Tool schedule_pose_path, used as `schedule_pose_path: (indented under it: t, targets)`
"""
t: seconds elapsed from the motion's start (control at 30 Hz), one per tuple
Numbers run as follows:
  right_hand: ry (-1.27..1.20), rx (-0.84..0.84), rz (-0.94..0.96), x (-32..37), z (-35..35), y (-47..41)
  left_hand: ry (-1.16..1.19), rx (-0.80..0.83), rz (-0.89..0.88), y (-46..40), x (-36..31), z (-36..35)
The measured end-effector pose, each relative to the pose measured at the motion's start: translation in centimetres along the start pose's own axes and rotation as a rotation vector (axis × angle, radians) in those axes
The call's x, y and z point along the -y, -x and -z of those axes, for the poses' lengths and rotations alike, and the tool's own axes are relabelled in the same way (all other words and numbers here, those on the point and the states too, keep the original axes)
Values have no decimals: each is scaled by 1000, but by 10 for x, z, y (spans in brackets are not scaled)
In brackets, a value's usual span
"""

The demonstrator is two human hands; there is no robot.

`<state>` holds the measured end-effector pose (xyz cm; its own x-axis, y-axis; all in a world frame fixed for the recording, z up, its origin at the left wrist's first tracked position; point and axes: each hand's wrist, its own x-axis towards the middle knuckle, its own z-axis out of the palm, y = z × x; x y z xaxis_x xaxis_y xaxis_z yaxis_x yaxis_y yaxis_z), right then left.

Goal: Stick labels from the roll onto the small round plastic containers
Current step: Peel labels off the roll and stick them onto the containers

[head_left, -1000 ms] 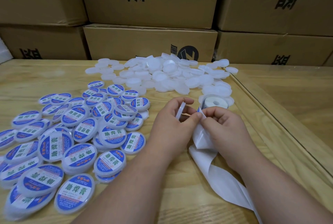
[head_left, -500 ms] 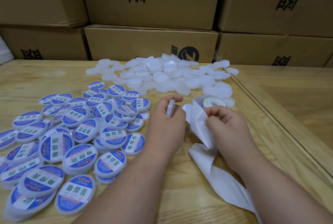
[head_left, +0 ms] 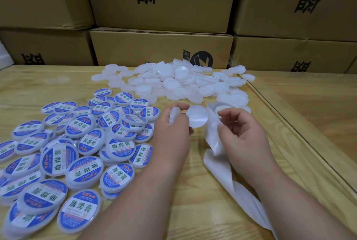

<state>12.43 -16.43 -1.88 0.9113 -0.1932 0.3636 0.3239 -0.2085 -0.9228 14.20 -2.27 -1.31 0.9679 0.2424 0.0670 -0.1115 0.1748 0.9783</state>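
Note:
My left hand (head_left: 172,133) grips a small unlabelled round container (head_left: 174,114) edge-on between thumb and fingers. A round label (head_left: 197,116), its white back toward me, stands between my two hands, with its left edge at my left fingertips. My right hand (head_left: 243,135) pinches the white backing strip (head_left: 212,137), which runs from the label roll (head_left: 222,108) behind my right fingers and trails down over the table. Blank white containers (head_left: 173,83) lie heaped at the back. Containers with blue labels (head_left: 81,143) are spread on the left.
The wooden table (head_left: 193,191) has a raised edge (head_left: 289,127) running along the right. Stacked cardboard boxes (head_left: 162,48) close off the far side. The used backing strip curls toward the bottom right (head_left: 247,197).
The label has come off the backing strip and now stands free between my hands. My right hand has drawn the strip to the right, away from my left hand.

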Motion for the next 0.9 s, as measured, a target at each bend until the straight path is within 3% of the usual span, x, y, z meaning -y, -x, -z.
schedule_pose_path:
  t: [0.23,0.67,0.9]
  targets:
    - [123,6,161,4,0,0,-62,85,11,2,0,-2]
    - [83,-26,108,3,-3,1,-38,132,12,0,4,-1]
    - [94,-36,151,6,-3,1,116,213,-26,0,3,0]
